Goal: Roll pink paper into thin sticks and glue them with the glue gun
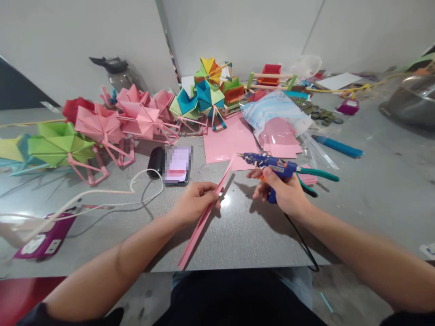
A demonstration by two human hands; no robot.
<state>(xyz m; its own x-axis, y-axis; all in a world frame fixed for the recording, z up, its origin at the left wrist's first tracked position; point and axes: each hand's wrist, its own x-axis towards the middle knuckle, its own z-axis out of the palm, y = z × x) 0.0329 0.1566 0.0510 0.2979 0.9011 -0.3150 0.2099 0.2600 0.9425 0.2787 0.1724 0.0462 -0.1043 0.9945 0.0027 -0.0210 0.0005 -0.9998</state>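
Two hands were busy over the grey worktop (238, 235) as I watched. My left hand (193, 201) had its fingers pinched on a long folded pink paper strip (204, 217), which slanted from near my lap up toward the pink sheets (226, 140). My right hand (285, 192) was clenched round a blue glue gun (268, 164), its nozzle close beside the strip's upper end. Green-handled pliers (316, 174) lay just behind that hand. Folded paper wheels (102, 124) stood well behind, beside a phone (176, 165).
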